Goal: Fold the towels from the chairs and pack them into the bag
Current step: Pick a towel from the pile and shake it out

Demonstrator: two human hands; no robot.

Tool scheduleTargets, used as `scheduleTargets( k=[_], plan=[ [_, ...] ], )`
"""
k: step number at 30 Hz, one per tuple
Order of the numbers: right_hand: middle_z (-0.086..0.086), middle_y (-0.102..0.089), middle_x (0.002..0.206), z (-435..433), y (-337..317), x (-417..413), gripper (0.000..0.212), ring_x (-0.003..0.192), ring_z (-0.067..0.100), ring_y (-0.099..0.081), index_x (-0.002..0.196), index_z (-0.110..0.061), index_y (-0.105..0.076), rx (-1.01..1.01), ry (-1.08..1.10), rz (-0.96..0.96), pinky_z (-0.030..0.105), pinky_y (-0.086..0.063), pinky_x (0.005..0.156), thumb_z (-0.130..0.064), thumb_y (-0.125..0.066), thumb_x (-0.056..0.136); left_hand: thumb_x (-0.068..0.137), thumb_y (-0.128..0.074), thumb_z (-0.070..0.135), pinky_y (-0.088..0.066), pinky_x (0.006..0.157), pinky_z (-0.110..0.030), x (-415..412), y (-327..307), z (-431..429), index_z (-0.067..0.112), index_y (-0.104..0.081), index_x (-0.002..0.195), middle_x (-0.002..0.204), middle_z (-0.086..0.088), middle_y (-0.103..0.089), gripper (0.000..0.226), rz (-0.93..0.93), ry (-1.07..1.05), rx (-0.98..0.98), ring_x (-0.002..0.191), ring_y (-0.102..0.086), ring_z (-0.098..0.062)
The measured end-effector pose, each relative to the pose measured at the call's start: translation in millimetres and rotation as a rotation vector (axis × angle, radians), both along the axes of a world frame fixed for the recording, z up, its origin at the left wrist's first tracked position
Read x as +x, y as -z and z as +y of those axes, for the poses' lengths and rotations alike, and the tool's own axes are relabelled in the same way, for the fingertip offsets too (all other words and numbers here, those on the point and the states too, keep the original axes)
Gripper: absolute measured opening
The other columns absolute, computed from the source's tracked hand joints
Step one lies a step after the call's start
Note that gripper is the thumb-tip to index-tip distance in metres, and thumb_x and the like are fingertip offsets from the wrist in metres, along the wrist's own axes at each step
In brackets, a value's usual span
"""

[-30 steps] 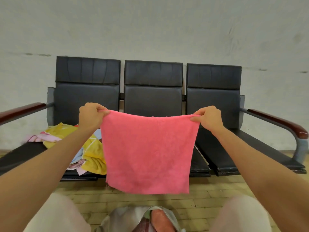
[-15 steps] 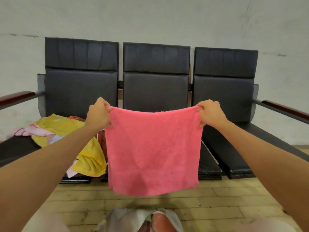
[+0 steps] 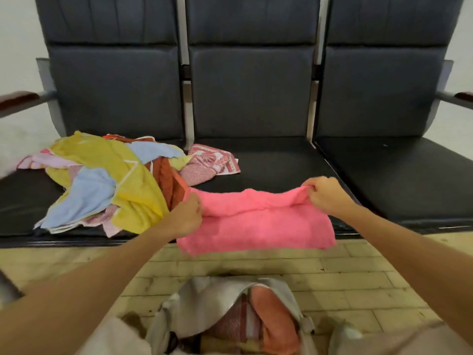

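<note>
A pink towel (image 3: pixel 256 224) lies across the front edge of the middle black seat (image 3: pixel 271 165), its lower part hanging over the edge. My left hand (image 3: pixel 188 213) pinches its left top corner and my right hand (image 3: pixel 323 194) pinches its right top corner. A heap of unfolded towels (image 3: pixel 107 180), yellow, light blue, rust and pink, covers the left seat. A red and white patterned towel (image 3: pixel 212 162) lies beside that heap. The grey bag (image 3: pixel 220 298) stands open on the floor near me, with folded towels (image 3: pixel 268 319) inside.
Three joined black chairs stand against a white wall, with a wooden armrest (image 3: pixel 18 97) at the left end. The right seat (image 3: pixel 399 175) holds nothing. Pale brick floor (image 3: pixel 332 272) lies between the chairs and the bag. My knees frame the bag.
The pink towel hung stretched in the air before the chairs; both hands have come down and laid it on the middle seat's front edge. My view has tilted downward and closer.
</note>
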State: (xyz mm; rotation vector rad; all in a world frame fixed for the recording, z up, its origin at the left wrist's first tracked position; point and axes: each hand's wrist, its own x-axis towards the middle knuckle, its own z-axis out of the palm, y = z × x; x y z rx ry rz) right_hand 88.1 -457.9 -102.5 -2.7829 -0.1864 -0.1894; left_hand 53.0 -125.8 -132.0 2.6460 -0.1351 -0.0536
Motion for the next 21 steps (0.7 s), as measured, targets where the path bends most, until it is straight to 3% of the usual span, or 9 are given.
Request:
scheduleTargets(
  k=[4, 7, 9, 11, 12, 14, 16, 18, 21],
  plan=[
    [0.009, -0.071, 0.096, -8.0, 25.1, -11.2, 0.025, 0.083, 0.03, -0.062, 0.09, -0.012, -0.07, -0.226, -0.1, 0.214, 0.044, -0.05, 0.08, -0.007, -0.046, 0.087, 0.098, -0.039, 0.011, -0.037, 0.074, -0.045, -10.5, 11.8, 0.0, 0.016, -0.03, 0.083, 0.083, 0.001, -0.038, 0.018, 0.005, 0.211, 0.286, 0.065, -0.038, -0.016],
    [0.006, -0.06, 0.074, -6.9, 23.6, -9.2, 0.016, 0.067, 0.026, -0.048, 0.074, -0.007, -0.058, -0.236, -0.134, 0.223, 0.04, -0.043, 0.067, -0.007, -0.047, 0.086, 0.099, -0.036, 0.011, -0.035, 0.065, -0.039, -6.1, 11.2, 8.7, 0.009, -0.036, 0.101, 0.105, -0.006, -0.038, 0.003, 0.004, 0.281, 0.448, 0.066, -0.039, -0.018],
    [0.002, -0.051, 0.068, -4.8, 27.4, -1.9, 0.024, 0.069, 0.026, -0.045, 0.064, -0.019, -0.047, -0.251, -0.161, 0.224, 0.036, -0.038, 0.066, -0.007, -0.048, 0.085, 0.101, -0.034, 0.012, -0.034, 0.059, -0.032, 2.7, 16.4, 19.6, 0.006, -0.039, 0.108, 0.107, -0.005, -0.04, 0.011, -0.054, 0.316, 0.471, 0.06, -0.035, -0.012],
    [0.005, -0.063, 0.083, -0.8, 32.7, 6.8, 0.026, 0.08, 0.03, -0.054, 0.078, -0.028, -0.06, -0.271, -0.181, 0.22, 0.035, -0.041, 0.074, -0.01, -0.047, 0.09, 0.102, -0.029, 0.015, -0.036, 0.057, -0.023, 16.7, 27.7, 32.5, 0.004, -0.045, 0.103, 0.1, -0.006, -0.049, 0.019, -0.282, 0.361, 0.444, 0.058, -0.031, -0.004],
    [0.008, -0.069, 0.101, 0.3, 37.7, 11.5, 0.028, 0.093, 0.031, -0.059, 0.101, -0.025, -0.069, -0.263, -0.196, 0.216, 0.034, -0.044, 0.083, -0.012, -0.045, 0.095, 0.1, -0.028, 0.019, -0.039, 0.059, -0.021, 21.2, 33.4, 37.9, 0.005, -0.048, 0.098, 0.094, -0.007, -0.053, 0.024, -0.349, 0.349, 0.417, 0.058, -0.032, -0.003],
    [0.009, -0.063, 0.13, 3.4, 45.5, 21.7, 0.038, 0.116, 0.03, -0.058, 0.135, -0.018, -0.058, -0.226, -0.199, 0.202, 0.034, -0.041, 0.1, -0.016, -0.041, 0.101, 0.097, -0.022, 0.027, -0.046, 0.061, -0.027, 31.0, 42.3, 44.0, 0.005, -0.049, 0.101, 0.094, -0.008, -0.055, 0.035, -0.351, 0.302, 0.34, 0.061, -0.047, -0.009],
    [0.011, -0.061, 0.133, 6.8, 50.6, 31.3, 0.037, 0.118, 0.031, -0.057, 0.134, -0.016, -0.058, -0.201, -0.186, 0.2, 0.036, -0.041, 0.103, -0.017, -0.04, 0.102, 0.1, -0.02, 0.029, -0.048, 0.07, -0.04, 38.5, 47.1, 41.5, 0.004, -0.046, 0.11, 0.106, -0.008, -0.051, 0.037, -0.351, 0.26, 0.321, 0.072, -0.056, -0.021],
    [0.012, -0.066, 0.124, 7.1, 49.4, 36.7, 0.033, 0.11, 0.033, -0.059, 0.122, -0.015, -0.066, -0.149, -0.148, 0.153, 0.038, -0.043, 0.097, -0.015, -0.041, 0.101, 0.103, -0.025, 0.021, -0.046, 0.077, -0.045, 41.5, 40.4, 35.5, 0.009, -0.042, 0.112, 0.111, -0.005, -0.048, 0.023, -0.235, 0.187, 0.308, 0.081, -0.057, -0.026],
    [0.013, -0.067, 0.121, 4.3, 38.4, 35.3, 0.03, 0.113, 0.033, -0.059, 0.12, -0.008, -0.067, 0.002, -0.066, -0.004, 0.033, -0.041, 0.097, -0.008, -0.045, 0.099, 0.103, -0.031, 0.019, -0.045, 0.079, -0.051, 39.6, 30.9, 29.5, 0.013, -0.041, 0.099, 0.099, -0.01, -0.053, 0.012, -0.237, 0.089, 0.067, 0.085, -0.056, -0.032]
  ],
)
